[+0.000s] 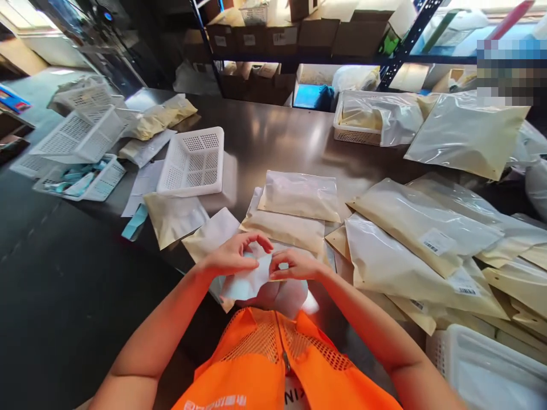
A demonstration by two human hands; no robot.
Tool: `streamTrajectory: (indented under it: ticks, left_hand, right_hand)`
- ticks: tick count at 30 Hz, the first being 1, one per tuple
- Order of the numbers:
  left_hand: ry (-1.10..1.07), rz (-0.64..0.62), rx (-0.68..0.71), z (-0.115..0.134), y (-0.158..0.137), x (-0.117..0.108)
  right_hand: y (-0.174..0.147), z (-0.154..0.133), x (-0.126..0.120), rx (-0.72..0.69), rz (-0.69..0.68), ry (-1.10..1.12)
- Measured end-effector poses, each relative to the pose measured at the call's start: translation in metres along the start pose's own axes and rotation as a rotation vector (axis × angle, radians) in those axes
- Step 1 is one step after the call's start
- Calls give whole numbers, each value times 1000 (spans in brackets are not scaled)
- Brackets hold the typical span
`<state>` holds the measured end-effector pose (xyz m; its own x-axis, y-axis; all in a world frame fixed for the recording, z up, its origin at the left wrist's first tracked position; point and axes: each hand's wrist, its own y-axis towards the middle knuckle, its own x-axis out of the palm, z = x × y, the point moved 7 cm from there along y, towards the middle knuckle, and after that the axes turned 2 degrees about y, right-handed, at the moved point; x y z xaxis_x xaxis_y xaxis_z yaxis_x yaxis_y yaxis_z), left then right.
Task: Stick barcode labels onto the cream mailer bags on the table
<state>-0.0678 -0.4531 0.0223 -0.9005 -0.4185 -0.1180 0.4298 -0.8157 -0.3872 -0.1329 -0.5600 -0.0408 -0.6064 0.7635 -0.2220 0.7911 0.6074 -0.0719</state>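
Close to my body, a small white sheet (250, 283), perhaps a paper label, is in my hands. My left hand (231, 255) has its thumb along the top of the sheet, with curled fingers partly hidden. At the sheet's right edge, the fingertips and thumb of my right hand (297, 265) are pinched together. Below the sheet is a pale package (293, 293), partly covered. Just beyond my hands, a clear-fronted mailer bag (299, 196) rests on another cream mailer bag (286, 228).
An open white basket (192, 162) stands on the metal table (260, 125). Stacked mailer bags (410, 256) with barcode labels cover the right side. Beside them is a white bin (491, 364). More baskets (83, 134) pile up at left; shelves with cardboard boxes (318, 37) are behind.
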Motion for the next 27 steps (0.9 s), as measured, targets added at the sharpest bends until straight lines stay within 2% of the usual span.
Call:
streamTrajectory:
  ticks: [2, 4, 6, 7, 9, 11, 13, 14, 16, 18, 22, 24, 27]
  left_hand:
    - [56, 14, -27, -4, -20, -2]
    - [80, 8, -62, -13, -38, -1]
    - [72, -18, -56, -16, -52, 6]
    - [63, -35, -34, -14, -58, 11]
    - [40, -71, 25, -4, -68, 22]
    - [28, -89, 51, 9, -79, 29]
    - [55, -76, 15, 15, -92, 28]
    - [91, -53, -14, 15, -100, 25]
    - [181, 10, -77, 8, -115, 15]
    - [263, 66, -132, -7, -127, 6]
    - [370, 69, -239, -43, -132, 7]
    - [457, 138, -287, -54, -126, 7]
    - [697, 376, -366, -61, -117, -8]
  right_hand:
    - [-6, -10, -11, -36, 17, -92]
    - [-10, -22, -22, -72, 104, -157]
    - [-5, -36, -21, -119, 161, -174]
    - [1, -42, -13, -137, 147, -168]
    - [18, -51, 15, -154, 16, -143]
    - [33, -59, 47, -183, -188, -123]
    - [36, -66, 68, -220, -342, -122]
    - [35, -69, 71, -223, -366, -142]
    - [26, -73, 62, -182, -302, -248]
    - [10, -81, 41, -122, -151, -435]
    - [-29, -116, 8, -41, 94, -842]
    - [-46, -132, 4, 37, 171, -971]
    - [-66, -150, 19, 165, 230, -1068]
